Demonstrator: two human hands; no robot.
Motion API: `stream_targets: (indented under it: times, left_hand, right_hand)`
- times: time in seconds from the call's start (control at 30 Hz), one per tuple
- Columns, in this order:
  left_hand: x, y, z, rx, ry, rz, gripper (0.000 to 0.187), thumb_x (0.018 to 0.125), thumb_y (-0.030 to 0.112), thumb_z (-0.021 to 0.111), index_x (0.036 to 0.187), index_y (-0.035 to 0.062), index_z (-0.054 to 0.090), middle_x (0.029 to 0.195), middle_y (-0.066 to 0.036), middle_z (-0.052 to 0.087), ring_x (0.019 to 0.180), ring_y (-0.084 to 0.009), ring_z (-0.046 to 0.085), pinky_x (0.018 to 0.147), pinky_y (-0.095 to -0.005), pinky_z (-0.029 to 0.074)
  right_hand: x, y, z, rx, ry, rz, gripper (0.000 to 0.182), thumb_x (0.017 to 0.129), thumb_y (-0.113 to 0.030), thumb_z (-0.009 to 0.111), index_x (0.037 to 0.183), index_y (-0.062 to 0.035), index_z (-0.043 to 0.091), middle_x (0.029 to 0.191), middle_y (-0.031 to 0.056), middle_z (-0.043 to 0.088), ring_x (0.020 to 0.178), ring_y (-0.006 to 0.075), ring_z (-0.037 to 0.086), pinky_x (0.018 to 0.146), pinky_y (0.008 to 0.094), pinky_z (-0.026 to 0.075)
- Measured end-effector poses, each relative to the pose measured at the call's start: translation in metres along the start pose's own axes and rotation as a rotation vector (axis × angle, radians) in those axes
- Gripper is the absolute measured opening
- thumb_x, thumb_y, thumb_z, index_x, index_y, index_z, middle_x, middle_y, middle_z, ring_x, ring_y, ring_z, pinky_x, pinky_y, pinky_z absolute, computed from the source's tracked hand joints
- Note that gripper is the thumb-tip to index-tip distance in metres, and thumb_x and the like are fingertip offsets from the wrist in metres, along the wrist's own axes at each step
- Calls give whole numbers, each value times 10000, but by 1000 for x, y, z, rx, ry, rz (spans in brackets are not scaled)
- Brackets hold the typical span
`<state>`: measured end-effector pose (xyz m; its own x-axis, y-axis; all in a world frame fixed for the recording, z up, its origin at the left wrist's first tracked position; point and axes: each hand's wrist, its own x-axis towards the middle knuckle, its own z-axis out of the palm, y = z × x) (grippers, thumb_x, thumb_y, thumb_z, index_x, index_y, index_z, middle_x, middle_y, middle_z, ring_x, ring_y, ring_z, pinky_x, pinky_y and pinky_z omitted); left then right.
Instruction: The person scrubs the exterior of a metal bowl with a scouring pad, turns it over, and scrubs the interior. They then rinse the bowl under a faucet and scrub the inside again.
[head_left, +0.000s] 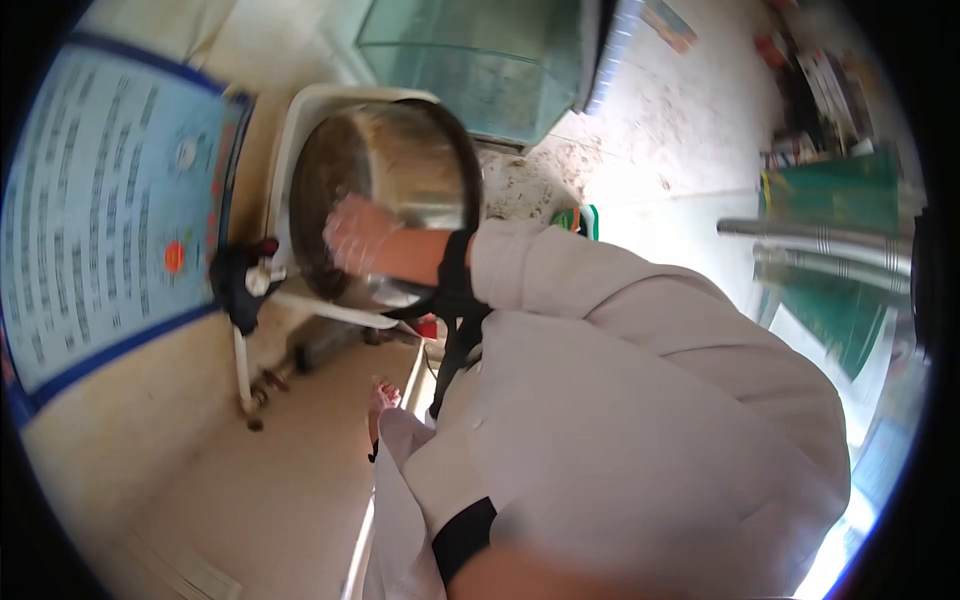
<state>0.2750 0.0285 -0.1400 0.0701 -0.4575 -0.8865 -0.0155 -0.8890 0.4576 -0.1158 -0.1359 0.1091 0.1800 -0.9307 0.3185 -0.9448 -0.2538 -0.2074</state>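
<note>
A large round metal pot [420, 150], shiny on one side and brownish inside, sits tilted in a white basin [285, 165]. Inside the pot is my right hand [362, 236], wet with whitish streaks and blurred by motion. Its fingers look curled in against the pot's inner surface; whatever they hold is hidden. My left hand [384, 394] shows only in small part, low beside the basin's near edge and partly behind a light grey sleeve. Its fingers are too small and covered to read.
A blue-framed notice board [110, 210] hangs on the wall, with a dark tap fitting [240, 285] beside the basin. A glass tank [470, 60] stands beyond the pot. Green boxes [835, 205] and metal tubes [820, 240] lie far right. The floor [660, 150] is speckled with dirt.
</note>
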Motion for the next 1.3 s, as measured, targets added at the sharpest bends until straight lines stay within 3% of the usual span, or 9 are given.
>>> stream_targets:
  times: [0.1,0.17,0.27,0.53,0.73,0.83,1.03,1.13,1.3]
  left_hand:
    - [-20,76,30,65,11,-114,317,824,410,453,717,114,415,606,-8,415,445,-113,364,370,-219,268]
    - [-45,122,66,34,51,224,304,823,389,471,740,101,419,609,-7,415,508,-113,400,436,-207,304]
    - [-61,178,103,-83,227,331,123,813,207,474,852,90,468,665,-21,494,551,-118,448,494,-236,340]
    - [-115,208,143,69,241,534,122,796,110,442,909,68,464,730,-57,550,618,-133,504,551,-246,386]
    - [-147,221,168,48,84,595,211,820,209,492,956,55,441,749,-49,547,654,-121,504,603,-247,387]
    - [-168,229,185,22,15,678,302,822,282,511,981,37,435,776,-54,539,687,-122,505,657,-262,402]
    - [-186,241,213,-59,-496,944,540,847,300,427,1243,19,189,1241,-139,335,1137,-262,359,950,-323,290]
    - [-200,249,234,-101,-364,938,526,841,279,433,1264,83,190,1237,-133,344,1140,-265,354,944,-342,290]
    - [-207,259,236,-446,-379,867,590,791,204,508,1287,175,190,1211,-135,371,1107,-254,385,909,-405,314]
  right_hand:
    - [-9,-2,-3,64,32,109,132,584,-235,529,618,-108,543,708,54,544,749,196,515,703,321,375]
    - [-18,1,-15,90,53,114,149,584,-244,541,641,-108,554,717,48,544,757,195,514,703,320,375]
    - [-18,1,-19,103,32,120,173,586,-262,563,670,-111,568,729,38,547,765,194,514,708,320,371]
    - [-23,-13,-28,117,-80,122,183,613,-270,574,714,-118,585,760,31,563,781,192,524,722,327,369]
    - [-9,-27,-11,74,-93,83,138,662,-198,551,754,-103,592,782,48,565,748,200,550,677,323,417]
    - [-5,-30,-6,229,-47,55,107,679,-131,528,749,-76,587,801,69,558,775,240,563,666,337,451]
    - [8,-34,-26,725,-94,355,166,681,-61,520,838,-23,553,836,128,547,800,316,551,715,353,456]
    - [14,-42,-40,1614,-105,732,173,725,-103,505,872,-23,550,804,148,550,780,322,550,687,357,433]
    - [24,-37,-57,1049,-460,291,257,783,-250,459,857,-38,583,797,124,586,725,255,556,668,340,418]
